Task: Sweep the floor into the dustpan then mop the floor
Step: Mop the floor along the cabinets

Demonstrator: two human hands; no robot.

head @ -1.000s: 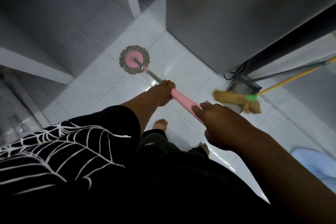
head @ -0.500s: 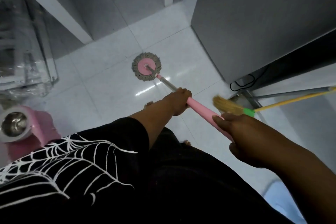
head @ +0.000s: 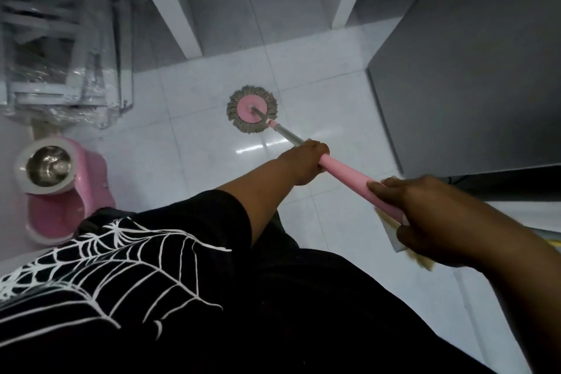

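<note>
Stands over a white tiled floor, looking down. At ten o'clock, by the far edge of the tiles: a plastic-wrapped rack, contents too blurred to tell. Just below it, at nine o'clock: a pink mop bucket with a steel spinner basket set in its white-rimmed top (basket on the far side, open pink trough nearer the body). Wears a black sleeve printed with a white spider-web, filling seven to eight o'clock. At eleven to twelve o'clock: two white uprights with a grey recess between them.

Holds the mop two-handed. Just above centre, toward twelve o'clock: the mop head, a pink disc ringed with grey-brown strands, flat on the tiles. Slanting from it toward four o'clock: the mop handle, a short silver length first, then pink. Grips with the left hand right where silver meets pink, fingers curled round the shaft, forearm bare. Grips higher up the pink part with the right hand, at three to four o'clock, fingers wrapped round it.

Behind that hand, mostly hidden: pale broom bristles. At one to three o'clock: a tall grey cabinet side, base meeting the tiles, near the mop head but apart from it.
</note>
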